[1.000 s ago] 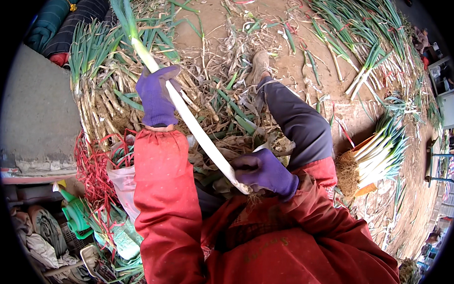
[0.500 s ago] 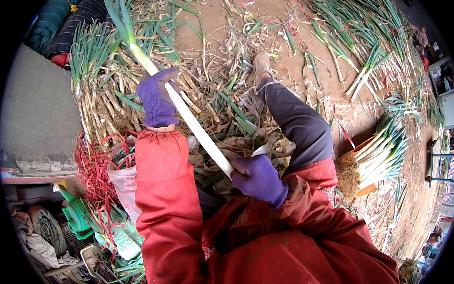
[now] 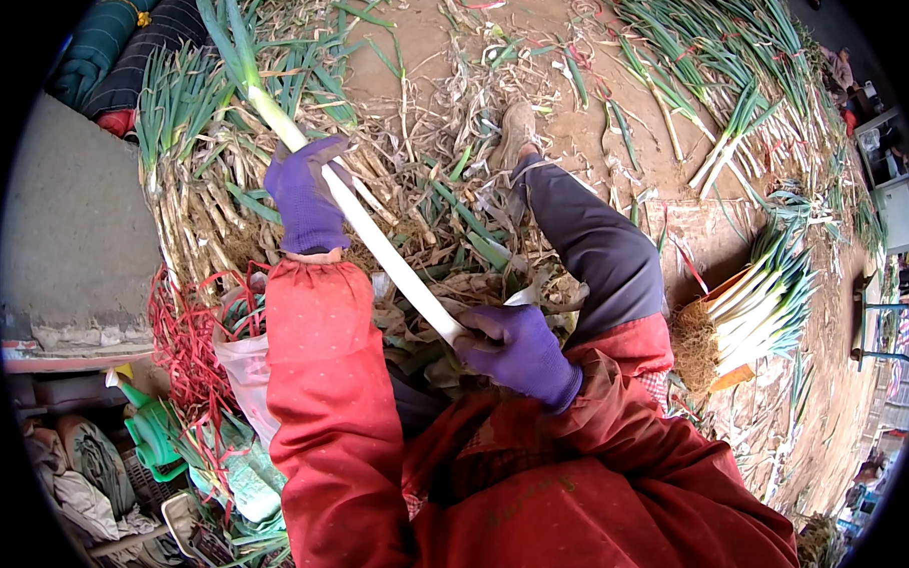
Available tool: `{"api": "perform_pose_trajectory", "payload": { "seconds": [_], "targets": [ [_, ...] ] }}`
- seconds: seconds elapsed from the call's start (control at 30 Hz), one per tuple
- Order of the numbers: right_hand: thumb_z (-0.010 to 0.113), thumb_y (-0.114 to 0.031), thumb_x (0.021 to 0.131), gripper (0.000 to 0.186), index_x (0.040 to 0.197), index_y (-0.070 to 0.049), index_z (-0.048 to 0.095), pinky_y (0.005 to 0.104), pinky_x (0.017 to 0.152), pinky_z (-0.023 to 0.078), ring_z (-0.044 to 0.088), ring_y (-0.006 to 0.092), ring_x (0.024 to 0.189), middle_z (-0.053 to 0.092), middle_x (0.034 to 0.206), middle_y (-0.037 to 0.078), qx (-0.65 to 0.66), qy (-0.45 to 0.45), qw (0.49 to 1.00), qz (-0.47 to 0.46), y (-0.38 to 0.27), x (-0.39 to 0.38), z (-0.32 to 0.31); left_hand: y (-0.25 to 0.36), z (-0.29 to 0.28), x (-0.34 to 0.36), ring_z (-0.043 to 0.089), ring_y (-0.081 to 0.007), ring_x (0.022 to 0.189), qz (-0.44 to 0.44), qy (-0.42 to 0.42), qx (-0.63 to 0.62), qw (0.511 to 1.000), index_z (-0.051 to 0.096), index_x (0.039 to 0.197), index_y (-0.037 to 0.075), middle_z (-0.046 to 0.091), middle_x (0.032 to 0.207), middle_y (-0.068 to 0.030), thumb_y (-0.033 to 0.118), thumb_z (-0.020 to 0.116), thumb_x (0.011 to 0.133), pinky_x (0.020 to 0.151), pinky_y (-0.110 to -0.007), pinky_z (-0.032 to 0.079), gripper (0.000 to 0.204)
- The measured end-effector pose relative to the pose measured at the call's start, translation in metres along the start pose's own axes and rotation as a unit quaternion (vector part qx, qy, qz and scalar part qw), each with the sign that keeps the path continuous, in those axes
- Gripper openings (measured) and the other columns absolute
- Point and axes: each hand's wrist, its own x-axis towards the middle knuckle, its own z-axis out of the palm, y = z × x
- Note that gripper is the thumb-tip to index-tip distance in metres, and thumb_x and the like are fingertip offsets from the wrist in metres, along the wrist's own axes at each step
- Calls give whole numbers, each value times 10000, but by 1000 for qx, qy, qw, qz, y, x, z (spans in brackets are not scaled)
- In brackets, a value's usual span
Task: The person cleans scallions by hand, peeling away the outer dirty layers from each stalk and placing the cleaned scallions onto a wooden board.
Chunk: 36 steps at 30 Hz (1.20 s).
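A long green onion (image 3: 385, 257) with a clean white stalk and green leaves lies slantwise across my lap. My left hand (image 3: 303, 204), in a purple glove, is closed around its upper stalk below the leaves. At the lower right, the gloved fingers of my right hand (image 3: 522, 354) pinch its root end, which they partly hide. Beneath the stalk is a heap of dry peeled leaves (image 3: 476, 230). Unpeeled green onions (image 3: 172, 199), with dry brownish skins, lie in a pile left of my left hand.
A bundle of white-stalked onions with roots (image 3: 743, 324) sits to the right of my knee. More onions (image 3: 742, 64) cover the ground at far right. Red strips (image 3: 187, 345), a plastic bag (image 3: 246, 372) and a green watering can (image 3: 152, 432) are at left beside a concrete slab (image 3: 71, 221).
My left hand and the onion have shifted slightly left. My right hand has turned a little at the root end, its thumb now raised more. Both hands keep their hold.
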Motion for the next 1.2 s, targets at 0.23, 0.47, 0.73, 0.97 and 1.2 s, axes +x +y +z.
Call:
{"api": "perform_pose_trajectory", "payload": {
  "seconds": [0.23, 0.47, 0.73, 0.97, 1.2],
  "targets": [
    [632, -92, 747, 71, 702, -66, 584, 354, 456, 420, 554, 290, 501, 555, 590, 111, -181, 56, 978, -91, 0, -4, -5, 6, -10, 7, 482, -148, 427, -37, -1, -3, 999, 477, 1183, 44, 547, 628, -41, -10, 686, 717, 381, -282, 402, 514],
    [622, -38, 701, 64, 672, -72, 576, 315, 458, 425, 533, 252, 474, 538, 573, 94, -26, -49, 996, -67, -22, -28, -44, 8, -16, 12, 449, -124, 428, -79, -45, 3, 996, 515, 1053, 99, 481, 588, 10, 44, 684, 755, 390, -282, 381, 347],
    [638, -36, 711, 52, 683, -59, 602, 271, 460, 396, 500, 171, 458, 525, 554, 59, 92, -135, 985, -59, -38, -68, -68, 6, -34, 27, 493, -159, 455, -100, -79, -20, 992, 572, 965, 54, 511, 557, -26, 77, 694, 741, 427, -289, 447, 257],
    [723, -189, 702, 185, 800, -64, 629, 349, 513, 442, 565, 283, 548, 567, 648, 102, -201, -96, 974, -41, -21, -68, -93, 1, -53, 42, 484, -169, 444, -92, -75, -25, 993, 598, 939, 46, 491, 544, -23, 118, 674, 762, 417, -291, 440, 206],
    [716, -227, 748, 274, 966, -79, 643, 340, 559, 468, 624, 297, 637, 613, 703, 140, -57, -86, 995, -15, -27, -16, -66, 9, -23, 16, 492, -168, 458, -67, -34, 44, 996, 620, 872, 36, 528, 587, -52, 127, 692, 757, 421, -290, 400, 163]
  ]
}}
